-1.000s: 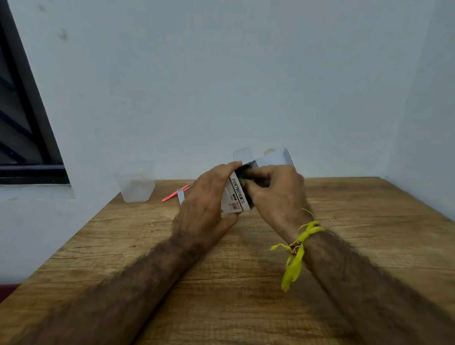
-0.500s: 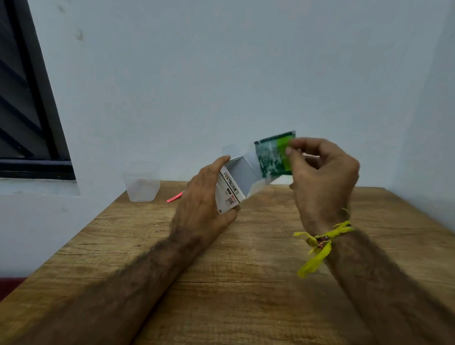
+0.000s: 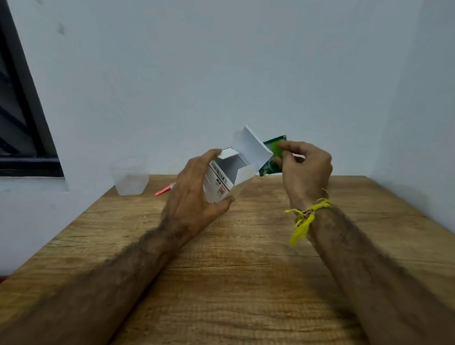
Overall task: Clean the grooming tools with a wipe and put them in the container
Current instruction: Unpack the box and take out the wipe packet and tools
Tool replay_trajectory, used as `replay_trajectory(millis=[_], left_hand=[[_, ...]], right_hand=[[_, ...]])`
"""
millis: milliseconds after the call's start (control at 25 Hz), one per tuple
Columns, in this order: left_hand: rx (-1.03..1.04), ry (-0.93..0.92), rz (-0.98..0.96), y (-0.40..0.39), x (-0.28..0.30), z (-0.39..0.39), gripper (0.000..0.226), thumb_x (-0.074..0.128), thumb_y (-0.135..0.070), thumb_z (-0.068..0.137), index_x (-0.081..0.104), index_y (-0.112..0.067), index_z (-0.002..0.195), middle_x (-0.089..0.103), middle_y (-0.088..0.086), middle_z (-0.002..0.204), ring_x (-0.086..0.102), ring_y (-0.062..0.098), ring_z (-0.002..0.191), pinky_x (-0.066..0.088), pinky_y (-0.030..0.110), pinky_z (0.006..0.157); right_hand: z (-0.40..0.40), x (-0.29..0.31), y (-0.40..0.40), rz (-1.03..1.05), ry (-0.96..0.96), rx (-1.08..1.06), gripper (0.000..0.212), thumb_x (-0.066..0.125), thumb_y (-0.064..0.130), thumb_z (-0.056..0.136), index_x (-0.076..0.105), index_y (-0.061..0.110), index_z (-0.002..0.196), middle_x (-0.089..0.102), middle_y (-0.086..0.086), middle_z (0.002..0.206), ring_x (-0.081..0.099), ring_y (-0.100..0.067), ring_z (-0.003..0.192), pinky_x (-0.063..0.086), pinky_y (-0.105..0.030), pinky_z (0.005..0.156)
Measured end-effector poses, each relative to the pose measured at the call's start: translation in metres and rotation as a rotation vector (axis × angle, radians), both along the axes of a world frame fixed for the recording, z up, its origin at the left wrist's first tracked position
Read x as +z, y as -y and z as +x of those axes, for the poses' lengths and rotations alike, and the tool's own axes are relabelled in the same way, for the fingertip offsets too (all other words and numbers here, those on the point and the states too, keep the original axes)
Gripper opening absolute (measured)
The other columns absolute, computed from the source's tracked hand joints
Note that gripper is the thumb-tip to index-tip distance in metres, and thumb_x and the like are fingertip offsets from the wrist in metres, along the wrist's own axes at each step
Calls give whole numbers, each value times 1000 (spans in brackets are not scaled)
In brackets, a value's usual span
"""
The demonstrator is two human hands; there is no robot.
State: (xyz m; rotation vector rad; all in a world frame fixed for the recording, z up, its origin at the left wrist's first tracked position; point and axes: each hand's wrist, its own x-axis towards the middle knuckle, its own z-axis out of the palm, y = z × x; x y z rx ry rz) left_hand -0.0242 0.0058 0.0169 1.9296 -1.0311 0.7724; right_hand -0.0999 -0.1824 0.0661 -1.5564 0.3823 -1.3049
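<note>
Left hand (image 3: 192, 194) clamped round open white box (image 3: 227, 177) (flap up), right hand (image 3: 304, 169) pinching green wipe sachet (image 3: 272, 159) just beyond the flap, clear container (image 3: 130, 182) and pink tool (image 3: 163, 190) left of both near desk (image 3: 238, 295) far edge.

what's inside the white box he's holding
The open white box in the left hand shows only bare white inner walls; its bottom is hidden. The green sachet is outside, in the right hand.

I see open wooden table (image 3: 239, 282) ahead; only a clear container (image 3: 130, 182) and a red tool (image 3: 164, 190) sit by the far wall (image 3: 229, 63).
</note>
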Motion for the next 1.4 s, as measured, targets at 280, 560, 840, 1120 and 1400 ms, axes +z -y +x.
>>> replay_trajectory(millis=[280,560,840,1120,1400], left_hand=[[89,36,18,-10,2,12,88,86,-35,72,39,-29,146,53,-1,133,50,11,116,47,27,88],[20,7,77,-5,1,3,98,86,-34,70,29,-31,150,52,-4,131,48,6,114,53,36,92],[30,-37,26,-7,3,4,116,88,-29,68,10,-34,154,49,-13,127,53,12,113,56,38,86],[94,20,50,-3,-1,5,113,86,-32,69,14,-30,155,54,-10,126,52,11,104,53,32,81],[123,55,36,-1,-3,6,109,86,-31,69,19,-25,155,58,-3,126,54,14,105,51,30,84]], right_hand=[[1,-9,-15,-202,-237,523,29,70,39,84,75,13,96,75,-9,90,70,-28,91,58,-44,86],[-4,-12,-28,-445,-243,305,31,82,39,75,74,18,97,66,2,86,64,-12,75,52,-29,66],[-7,-8,-34,-383,-265,418,49,47,49,98,71,8,86,60,-15,88,57,-9,72,45,-16,64],[2,-19,-33,-649,-337,269,34,45,34,101,70,11,102,54,-2,96,50,-9,91,39,-15,74],[8,-29,-32,-654,-281,246,44,59,37,94,60,17,133,50,1,108,51,-10,105,44,-15,78]])
